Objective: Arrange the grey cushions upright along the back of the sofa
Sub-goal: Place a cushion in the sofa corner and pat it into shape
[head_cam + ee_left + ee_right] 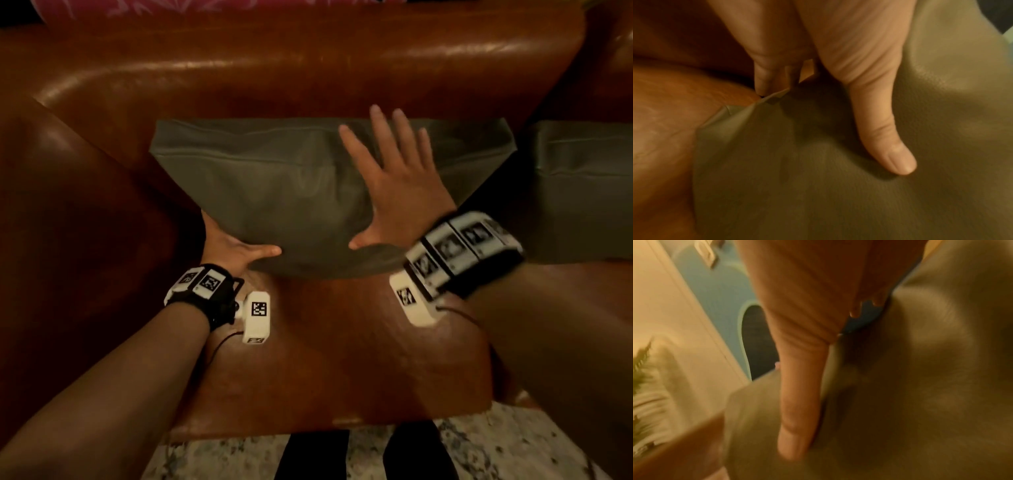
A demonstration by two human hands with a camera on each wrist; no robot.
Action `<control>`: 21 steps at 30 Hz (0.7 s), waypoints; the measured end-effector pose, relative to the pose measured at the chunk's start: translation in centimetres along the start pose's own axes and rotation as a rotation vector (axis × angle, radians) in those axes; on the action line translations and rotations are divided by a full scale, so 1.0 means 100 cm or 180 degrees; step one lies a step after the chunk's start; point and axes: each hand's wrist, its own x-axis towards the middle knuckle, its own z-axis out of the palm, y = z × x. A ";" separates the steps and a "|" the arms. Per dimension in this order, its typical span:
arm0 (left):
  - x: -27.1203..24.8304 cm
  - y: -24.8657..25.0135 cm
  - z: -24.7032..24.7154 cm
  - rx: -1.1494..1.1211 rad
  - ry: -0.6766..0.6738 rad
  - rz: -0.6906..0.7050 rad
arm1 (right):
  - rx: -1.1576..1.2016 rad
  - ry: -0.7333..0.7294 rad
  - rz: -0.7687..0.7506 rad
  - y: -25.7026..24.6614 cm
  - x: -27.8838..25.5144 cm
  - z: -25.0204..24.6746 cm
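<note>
A grey cushion leans upright against the brown leather sofa back, its lower edge on the seat. My right hand lies flat on the cushion's front with fingers spread, pressing it. My left hand holds the lower left corner, thumb on the front and fingers tucked behind. The left wrist view shows the thumb on the grey cover. The right wrist view is blurred; it shows the right hand against the cushion. A second grey cushion stands at the right, partly hidden by my right arm.
The sofa's armrest rises at the left. The bare seat stretches toward me. A speckled rug and my dark feet are below the seat's front edge. Pink patterned fabric lies behind the sofa back.
</note>
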 end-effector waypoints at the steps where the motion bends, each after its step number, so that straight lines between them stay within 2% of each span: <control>1: 0.002 -0.001 0.000 0.0006 0.0011 -0.0017 | -0.0109 -0.0188 -0.0013 -0.001 0.014 -0.001; 3: 0.002 0.003 0.001 -0.0016 0.0059 0.0009 | -0.0172 -0.0303 -0.0022 -0.004 0.033 -0.004; 9: -0.004 0.004 -0.012 -0.0231 0.0078 0.0133 | -0.0019 -0.0013 -0.0031 -0.024 0.035 -0.011; 15: -0.010 -0.002 -0.075 0.0009 0.0532 0.0286 | 0.0030 0.0254 -0.0367 -0.074 0.043 -0.012; 19: -0.005 -0.009 -0.088 0.0307 0.0785 -0.0049 | -0.0120 -0.0027 -0.0381 -0.116 0.062 0.004; 21: -0.006 -0.014 -0.084 0.0242 0.0774 -0.0245 | -0.0072 -0.0153 -0.0322 -0.119 0.063 0.008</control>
